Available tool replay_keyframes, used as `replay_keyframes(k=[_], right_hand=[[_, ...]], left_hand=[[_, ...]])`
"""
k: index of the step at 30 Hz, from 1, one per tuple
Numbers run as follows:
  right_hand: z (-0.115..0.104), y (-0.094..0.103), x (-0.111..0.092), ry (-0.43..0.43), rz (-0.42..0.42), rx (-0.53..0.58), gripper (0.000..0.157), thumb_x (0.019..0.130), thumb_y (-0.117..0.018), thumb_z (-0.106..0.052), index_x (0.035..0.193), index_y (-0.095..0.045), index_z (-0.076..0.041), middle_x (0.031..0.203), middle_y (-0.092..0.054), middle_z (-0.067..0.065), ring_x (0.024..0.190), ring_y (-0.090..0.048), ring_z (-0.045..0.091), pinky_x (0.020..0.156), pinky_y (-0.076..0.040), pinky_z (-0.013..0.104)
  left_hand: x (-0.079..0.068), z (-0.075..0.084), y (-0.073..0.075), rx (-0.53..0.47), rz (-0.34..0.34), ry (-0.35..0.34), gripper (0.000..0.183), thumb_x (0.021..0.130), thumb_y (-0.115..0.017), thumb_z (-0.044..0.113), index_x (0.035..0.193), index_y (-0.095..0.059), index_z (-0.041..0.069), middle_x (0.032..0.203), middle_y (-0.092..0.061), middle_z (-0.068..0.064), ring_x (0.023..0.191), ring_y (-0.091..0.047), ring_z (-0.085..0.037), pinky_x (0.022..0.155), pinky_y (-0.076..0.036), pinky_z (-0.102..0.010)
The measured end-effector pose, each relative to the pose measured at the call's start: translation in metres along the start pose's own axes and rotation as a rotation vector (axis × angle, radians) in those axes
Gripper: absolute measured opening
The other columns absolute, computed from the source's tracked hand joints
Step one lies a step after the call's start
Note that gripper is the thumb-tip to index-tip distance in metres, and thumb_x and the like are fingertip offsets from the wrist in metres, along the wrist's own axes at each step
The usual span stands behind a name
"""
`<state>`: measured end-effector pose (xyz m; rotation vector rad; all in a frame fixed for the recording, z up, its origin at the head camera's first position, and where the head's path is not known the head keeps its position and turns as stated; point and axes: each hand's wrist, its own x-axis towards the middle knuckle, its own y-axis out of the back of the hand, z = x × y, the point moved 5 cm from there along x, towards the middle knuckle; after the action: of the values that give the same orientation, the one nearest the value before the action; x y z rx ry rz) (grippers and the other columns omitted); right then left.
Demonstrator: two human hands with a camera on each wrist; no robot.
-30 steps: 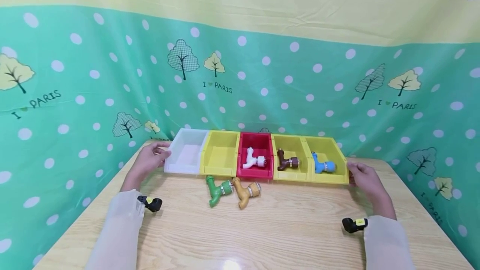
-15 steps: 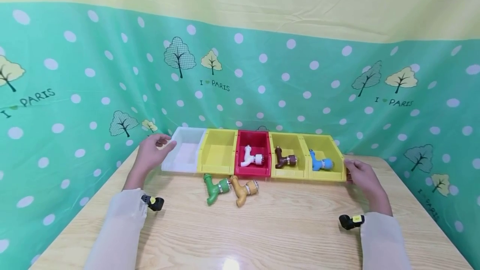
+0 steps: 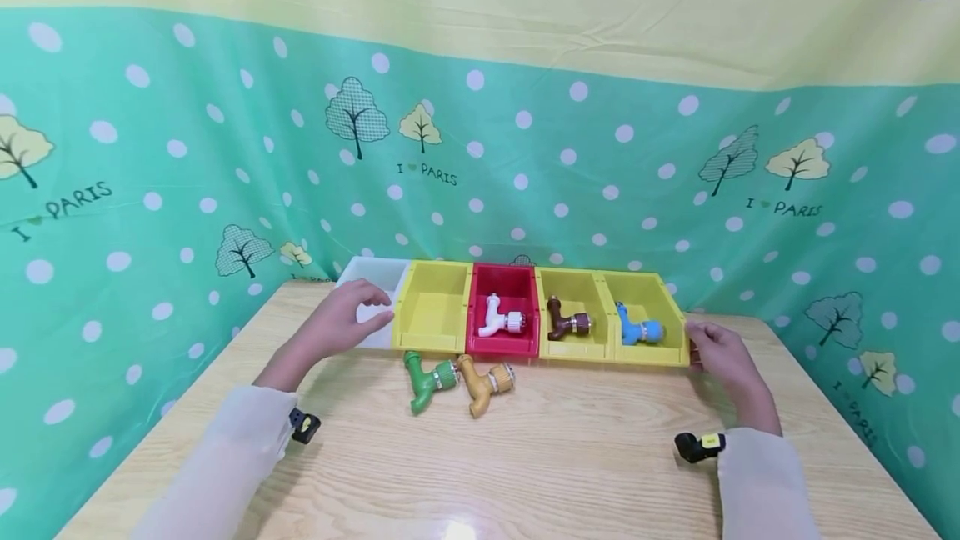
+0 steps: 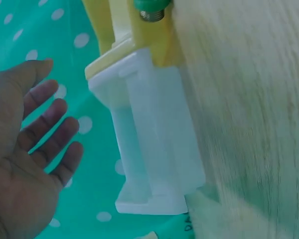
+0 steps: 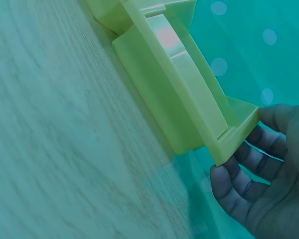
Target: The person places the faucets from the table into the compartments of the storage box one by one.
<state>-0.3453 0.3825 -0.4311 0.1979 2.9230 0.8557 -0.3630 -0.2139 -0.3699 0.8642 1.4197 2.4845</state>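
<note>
My left hand point(image 3: 343, 319) hovers over the translucent white bin point(image 3: 378, 271), its fingers loosely bent and holding nothing; the left wrist view shows the fingers apart from that bin. At the other end of the row, my right hand point(image 3: 723, 354) grips the outer side of the last yellow bin point(image 3: 656, 355), thumb and fingers at its corner in the right wrist view. That bin holds a blue tap point(image 3: 640, 328). Beside it, a yellow bin contains a brown tap point(image 3: 567, 322), and the red bin point(image 3: 507, 346) a white tap point(image 3: 501, 318).
A green tap point(image 3: 429, 380) and an orange-yellow tap point(image 3: 486, 385) lie on the wooden table point(image 3: 540, 448) before the row. Another yellow bin point(image 3: 433, 307) stands between the white and red ones. Behind hangs a green and yellow curtain point(image 3: 480, 165).
My left hand has let go of the white bin's outer side and moved right, over its front. The right hand stays on the end yellow bin.
</note>
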Motion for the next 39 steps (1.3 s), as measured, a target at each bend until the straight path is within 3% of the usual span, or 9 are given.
replay_keyframes(k=[6, 11, 17, 20, 27, 39], right_hand=[[0.000, -0.001, -0.001, 0.003, 0.019, 0.001, 0.060, 0.110, -0.034, -0.048, 0.133, -0.053, 0.005, 0.122, -0.055, 0.023, 0.097, -0.060, 0.025, 0.075, -0.058, 0.030], [-0.003, -0.003, -0.003, 0.008, 0.018, 0.007, 0.059, 0.110, -0.034, -0.047, 0.133, -0.053, 0.005, 0.121, -0.055, 0.022, 0.096, -0.061, 0.024, 0.075, -0.058, 0.030], [0.000, -0.005, -0.003, 0.014, 0.016, 0.017, 0.060, 0.110, -0.036, -0.047, 0.138, -0.052, 0.004, 0.120, -0.057, 0.022, 0.092, -0.062, 0.020, 0.074, -0.058, 0.030], [-0.001, -0.004, -0.003, 0.015, 0.027, 0.015, 0.061, 0.110, -0.036, -0.047, 0.139, -0.051, 0.004, 0.121, -0.057, 0.023, 0.092, -0.062, 0.020, 0.074, -0.058, 0.030], [-0.003, -0.002, -0.004, -0.001, 0.041, 0.016, 0.059, 0.110, -0.036, -0.046, 0.139, -0.052, 0.003, 0.120, -0.056, 0.021, 0.093, -0.061, 0.021, 0.074, -0.058, 0.030], [0.002, -0.002, -0.002, -0.005, 0.050, 0.029, 0.058, 0.110, -0.038, -0.045, 0.140, -0.052, 0.002, 0.119, -0.056, 0.020, 0.092, -0.060, 0.021, 0.073, -0.058, 0.030]], left_hand=[[-0.001, 0.021, -0.017, 0.050, -0.128, -0.100, 0.024, 0.097, -0.073, 0.023, 0.115, -0.072, 0.007, 0.114, -0.067, -0.004, 0.110, -0.061, -0.027, 0.098, -0.051, -0.049], [-0.007, 0.034, -0.030, 0.091, -0.242, -0.123, 0.025, 0.098, -0.071, 0.027, 0.119, -0.072, 0.012, 0.118, -0.067, 0.000, 0.115, -0.060, -0.025, 0.101, -0.050, -0.048], [-0.017, 0.049, -0.041, 0.089, -0.328, -0.286, 0.023, 0.097, -0.072, 0.024, 0.118, -0.072, 0.015, 0.114, -0.068, 0.001, 0.108, -0.062, -0.021, 0.096, -0.053, -0.043], [-0.021, 0.051, -0.046, 0.086, -0.350, -0.332, 0.024, 0.098, -0.072, 0.023, 0.120, -0.072, 0.016, 0.116, -0.068, 0.002, 0.108, -0.061, -0.018, 0.096, -0.053, -0.042], [-0.033, 0.052, -0.058, 0.110, -0.412, -0.349, 0.026, 0.099, -0.068, 0.030, 0.126, -0.069, 0.028, 0.121, -0.063, 0.010, 0.112, -0.054, -0.010, 0.098, -0.051, -0.038], [-0.037, 0.057, -0.068, 0.181, -0.531, -0.353, 0.025, 0.101, -0.063, 0.039, 0.125, -0.070, 0.043, 0.130, -0.061, 0.010, 0.121, -0.051, -0.015, 0.102, -0.047, -0.044]])
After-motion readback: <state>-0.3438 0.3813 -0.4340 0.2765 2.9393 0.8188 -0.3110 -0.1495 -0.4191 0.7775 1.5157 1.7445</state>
